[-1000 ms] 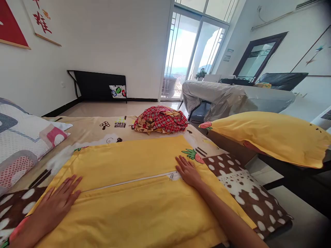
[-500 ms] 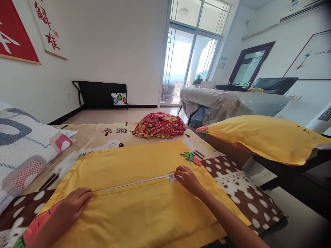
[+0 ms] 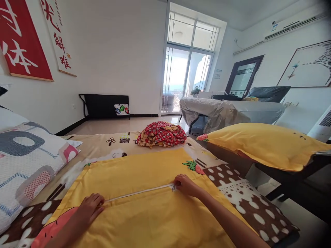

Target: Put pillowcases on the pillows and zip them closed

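A yellow pillowcase [image 3: 144,220] with printed carrots lies flat in front of me. A white zipper [image 3: 139,192] runs across its middle. My left hand [image 3: 91,206] is on the cloth at the zipper's left end, its fingers closed on the fabric there. At the right end, my right hand [image 3: 186,186] pinches the zipper, and its fingertips hide what exactly they grip. Dark printed lines show just below those fingertips.
A patterned blanket [image 3: 248,196] lies under the pillowcase, with a crumpled red plaid cloth [image 3: 162,134] beyond. To the left is a patterned pillow [image 3: 33,165]; at right, a stuffed yellow pillow [image 3: 266,144]. A plastic-covered table [image 3: 217,108] stands behind.
My left hand has slid right along the zipper line, so less of the zipper shows. The right hand stays at its right end. The camera view has tilted up a little.
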`<state>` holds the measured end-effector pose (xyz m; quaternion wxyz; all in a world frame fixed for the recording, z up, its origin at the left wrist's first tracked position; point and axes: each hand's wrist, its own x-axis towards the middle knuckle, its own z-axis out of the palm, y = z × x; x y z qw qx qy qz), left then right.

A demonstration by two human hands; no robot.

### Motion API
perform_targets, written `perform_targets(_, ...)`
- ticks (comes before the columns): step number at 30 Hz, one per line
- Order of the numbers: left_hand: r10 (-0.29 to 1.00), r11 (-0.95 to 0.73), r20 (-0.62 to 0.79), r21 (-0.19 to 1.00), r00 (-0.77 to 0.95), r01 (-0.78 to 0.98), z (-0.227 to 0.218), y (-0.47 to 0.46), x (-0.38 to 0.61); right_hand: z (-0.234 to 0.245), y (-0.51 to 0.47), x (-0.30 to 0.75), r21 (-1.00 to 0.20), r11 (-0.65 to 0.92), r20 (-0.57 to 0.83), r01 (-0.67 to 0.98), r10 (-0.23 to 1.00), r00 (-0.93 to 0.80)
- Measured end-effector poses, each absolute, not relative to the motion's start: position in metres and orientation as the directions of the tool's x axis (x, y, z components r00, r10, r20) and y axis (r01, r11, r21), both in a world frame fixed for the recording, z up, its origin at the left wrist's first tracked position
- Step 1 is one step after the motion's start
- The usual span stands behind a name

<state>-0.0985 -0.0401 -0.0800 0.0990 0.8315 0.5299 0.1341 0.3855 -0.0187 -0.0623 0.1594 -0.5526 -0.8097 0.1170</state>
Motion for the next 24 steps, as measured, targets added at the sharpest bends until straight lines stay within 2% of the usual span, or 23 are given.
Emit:
perform_targets(10,0.914,-0.399,0.071,0.346,0.400,0.849,-0.079,-0.037,-0.082,-0.040,-0.039,0.359,-0.262,0.442,0.148,0.858,0.897,-0.417)
perform_targets(17,0.900,-0.426,0.124,0.459,0.419,0.780,-0.089,-0.028,-0.035,-0.006,-0.053,0.295,-0.188,0.561,0.124,0.806,0.828,-0.547)
perform_targets(21,0.886,-0.449,0.162,0.533,0.435,0.717,-0.082,-0.034,-0.001,-0.016,-0.052,0.256,-0.158,0.672,0.139,0.723,0.740,-0.658)
perform_targets(24,0.869,-0.489,0.210,0.503,0.448,0.713,-0.080,-0.040,0.008,-0.040,-0.040,0.237,-0.126,0.731,0.180,0.671,0.682,-0.709)
